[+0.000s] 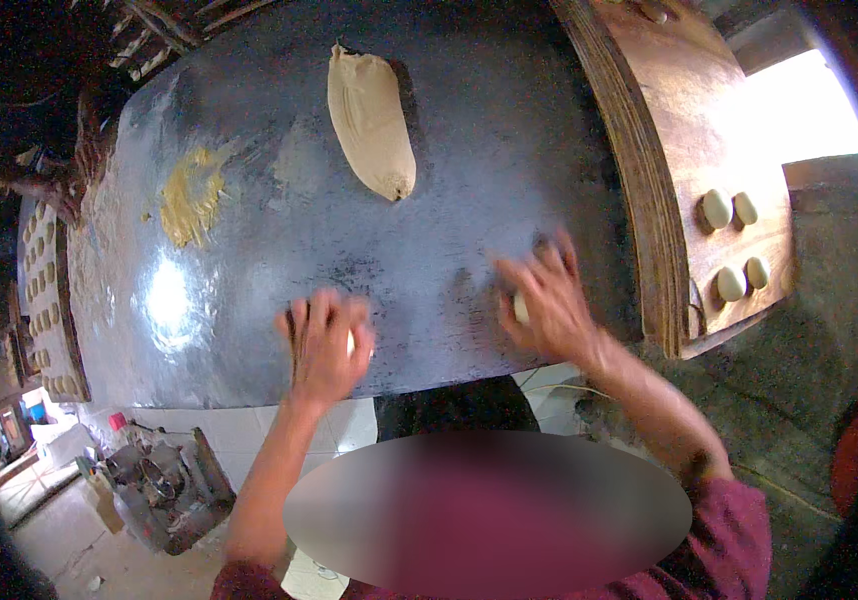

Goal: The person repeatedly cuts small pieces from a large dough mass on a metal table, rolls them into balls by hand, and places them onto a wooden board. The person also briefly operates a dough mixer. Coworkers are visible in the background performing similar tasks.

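My left hand point(324, 337) cups a small pale dough ball point(351, 343) against the dark, smooth tabletop point(429, 285) near its front edge. Only a sliver of that ball shows beside the thumb. Farther right, my right hand point(552, 304) curls over a second dough ball point(521, 308), mostly covered by the fingers. Both hands are blurred. Beyond them lies a long, thick strip of dough point(372, 124), its near end tapering to a tip.
A wooden board point(736, 180) with several dough balls point(731, 283) stands at the right. On the left are a smear of yellow paste point(194, 197), another person's hands point(61, 191) and a tray of dough pieces point(42, 300). Dirty machinery point(162, 480) sits on the floor below.
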Action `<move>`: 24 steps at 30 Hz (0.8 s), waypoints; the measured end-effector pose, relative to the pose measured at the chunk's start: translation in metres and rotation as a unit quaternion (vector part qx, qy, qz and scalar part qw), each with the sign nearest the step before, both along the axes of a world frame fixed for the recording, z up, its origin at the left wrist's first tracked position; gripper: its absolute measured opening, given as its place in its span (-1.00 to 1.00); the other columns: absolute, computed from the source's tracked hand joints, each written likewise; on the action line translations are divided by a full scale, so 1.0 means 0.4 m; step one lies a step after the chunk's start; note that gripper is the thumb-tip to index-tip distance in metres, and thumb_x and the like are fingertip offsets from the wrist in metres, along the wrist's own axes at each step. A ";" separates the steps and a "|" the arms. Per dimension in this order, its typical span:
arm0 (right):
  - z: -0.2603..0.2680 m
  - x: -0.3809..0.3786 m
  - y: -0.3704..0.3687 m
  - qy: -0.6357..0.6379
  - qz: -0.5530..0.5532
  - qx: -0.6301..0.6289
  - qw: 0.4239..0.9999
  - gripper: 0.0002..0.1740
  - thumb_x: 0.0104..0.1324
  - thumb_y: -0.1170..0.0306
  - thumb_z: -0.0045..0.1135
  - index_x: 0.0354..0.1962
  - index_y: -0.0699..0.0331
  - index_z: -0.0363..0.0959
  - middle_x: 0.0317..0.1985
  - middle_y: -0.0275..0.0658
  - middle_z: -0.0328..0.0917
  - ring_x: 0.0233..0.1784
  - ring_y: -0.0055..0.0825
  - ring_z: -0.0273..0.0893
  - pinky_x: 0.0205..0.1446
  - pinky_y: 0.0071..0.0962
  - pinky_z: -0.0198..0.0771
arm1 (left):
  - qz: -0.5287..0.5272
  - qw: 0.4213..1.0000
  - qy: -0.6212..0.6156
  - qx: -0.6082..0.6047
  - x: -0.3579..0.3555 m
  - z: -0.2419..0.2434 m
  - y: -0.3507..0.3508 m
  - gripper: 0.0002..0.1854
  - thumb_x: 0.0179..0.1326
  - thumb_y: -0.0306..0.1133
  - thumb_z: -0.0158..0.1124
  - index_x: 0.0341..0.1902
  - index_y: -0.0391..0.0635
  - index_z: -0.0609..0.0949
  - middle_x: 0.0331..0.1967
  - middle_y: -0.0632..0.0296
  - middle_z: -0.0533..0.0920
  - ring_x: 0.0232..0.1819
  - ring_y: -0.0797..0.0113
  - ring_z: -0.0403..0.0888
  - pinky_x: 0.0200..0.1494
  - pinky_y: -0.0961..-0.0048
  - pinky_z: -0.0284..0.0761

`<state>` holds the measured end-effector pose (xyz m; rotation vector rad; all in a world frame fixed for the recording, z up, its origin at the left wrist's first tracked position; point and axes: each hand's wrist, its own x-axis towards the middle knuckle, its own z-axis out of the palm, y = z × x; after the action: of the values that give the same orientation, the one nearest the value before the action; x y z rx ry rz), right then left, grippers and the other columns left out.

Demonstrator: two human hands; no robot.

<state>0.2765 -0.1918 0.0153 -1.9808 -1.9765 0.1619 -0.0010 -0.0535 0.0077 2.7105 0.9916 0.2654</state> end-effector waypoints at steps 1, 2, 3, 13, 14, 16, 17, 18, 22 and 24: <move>0.009 -0.033 0.074 0.036 -0.037 0.016 0.999 -0.21 0.02 0.35 0.30 0.26 0.17 0.30 -0.14 -0.07 0.51 0.07 0.00 0.38 0.55 0.03 -0.11 | 0.025 0.999 -0.039 0.014 0.069 -0.012 0.035 -0.80 0.05 -0.33 0.24 -0.20 0.04 0.56 -0.14 0.15 0.49 -0.06 0.04 0.38 0.02 0.00 0.17; 0.019 -0.099 0.150 0.073 -0.075 0.025 0.994 -0.20 0.02 0.39 0.30 0.28 0.15 0.29 -0.14 -0.05 0.51 0.06 0.01 0.38 0.53 0.03 -0.04 | 0.048 0.996 -0.077 0.021 0.150 -0.026 0.043 -0.80 0.06 -0.34 0.24 -0.20 0.05 0.56 -0.15 0.17 0.49 -0.07 0.05 0.38 0.01 0.01 0.16; 0.018 -0.139 0.188 0.105 -0.118 0.030 0.987 -0.19 0.03 0.43 0.29 0.30 0.13 0.28 -0.14 -0.04 0.51 0.05 0.02 0.38 0.50 0.03 0.02 | 0.069 0.990 -0.118 0.023 0.188 -0.041 0.043 -0.81 0.07 -0.34 0.23 -0.20 0.05 0.56 -0.16 0.18 0.49 -0.08 0.06 0.38 0.00 0.02 0.16; -0.010 -0.109 0.194 0.136 -0.133 0.089 0.978 -0.02 0.00 0.52 0.32 0.40 0.22 0.09 -0.08 -0.04 0.53 0.14 0.02 0.43 0.56 0.13 -0.13 | -0.007 0.994 -0.110 -0.021 0.150 -0.032 0.072 -0.85 0.00 -0.26 0.31 -0.31 0.13 0.60 -0.16 0.28 0.49 -0.07 0.12 0.38 -0.01 0.00 0.16; -0.025 -0.150 0.138 0.186 -0.096 0.076 0.975 0.00 0.03 0.50 0.31 0.43 0.19 0.04 -0.13 0.01 0.53 0.06 0.08 0.46 0.57 0.14 -0.17 | -0.040 0.995 -0.084 -0.030 0.128 -0.023 0.006 -0.85 0.02 -0.26 0.31 -0.30 0.13 0.60 -0.16 0.27 0.49 -0.08 0.11 0.38 -0.01 0.00 0.16; -0.047 -0.154 0.010 0.232 -0.021 0.024 0.972 0.03 0.07 0.47 0.30 0.46 0.15 -0.04 -0.15 0.08 0.54 0.02 0.16 0.47 0.58 0.17 -0.21 | -0.091 0.993 -0.064 -0.040 0.060 -0.017 -0.036 -0.85 0.04 -0.25 0.31 -0.28 0.13 0.60 -0.17 0.27 0.49 -0.09 0.10 0.38 -0.02 0.00 0.16; -0.068 -0.120 -0.012 0.202 -0.014 0.001 0.979 0.03 0.06 0.48 0.30 0.46 0.16 -0.04 -0.14 0.06 0.54 0.05 0.15 0.47 0.56 0.17 -0.19 | -0.108 0.991 -0.074 -0.041 0.000 -0.017 -0.010 -0.84 0.04 -0.26 0.31 -0.26 0.13 0.60 -0.17 0.27 0.50 -0.08 0.10 0.38 -0.02 0.00 0.17; -0.071 -0.089 -0.029 0.168 -0.014 -0.023 0.986 0.03 0.05 0.49 0.29 0.46 0.18 -0.04 -0.12 0.04 0.54 0.07 0.15 0.46 0.55 0.17 -0.16 | -0.132 0.986 -0.085 -0.051 -0.036 -0.022 -0.007 -0.83 0.05 -0.26 0.31 -0.25 0.13 0.60 -0.17 0.26 0.50 -0.08 0.09 0.38 -0.03 0.00 0.17; -0.009 -0.094 0.168 0.119 -0.118 0.025 0.986 0.00 0.07 0.46 0.28 0.45 0.18 -0.02 -0.17 -0.01 0.55 0.06 0.04 0.48 0.53 0.17 -0.06 | -0.004 0.995 -0.099 -0.008 0.169 -0.023 0.119 -0.78 -0.06 -0.26 0.39 -0.26 0.17 0.63 -0.16 0.31 0.52 0.03 0.10 0.40 0.13 0.04 0.20; -0.026 -0.135 0.144 0.172 -0.100 0.037 0.979 -0.01 0.10 0.44 0.28 0.45 0.15 -0.03 -0.20 -0.01 0.54 0.04 0.00 0.49 0.52 0.16 -0.02 | -0.066 0.992 -0.087 -0.069 0.150 0.003 0.037 -0.84 -0.01 -0.30 0.35 -0.31 0.16 0.62 -0.23 0.35 0.50 -0.07 0.16 0.39 0.03 0.08 0.19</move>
<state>0.2224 -0.1343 0.0049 -1.9366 -1.5382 0.3508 0.0588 -0.0388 0.0090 2.5637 0.7507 0.3855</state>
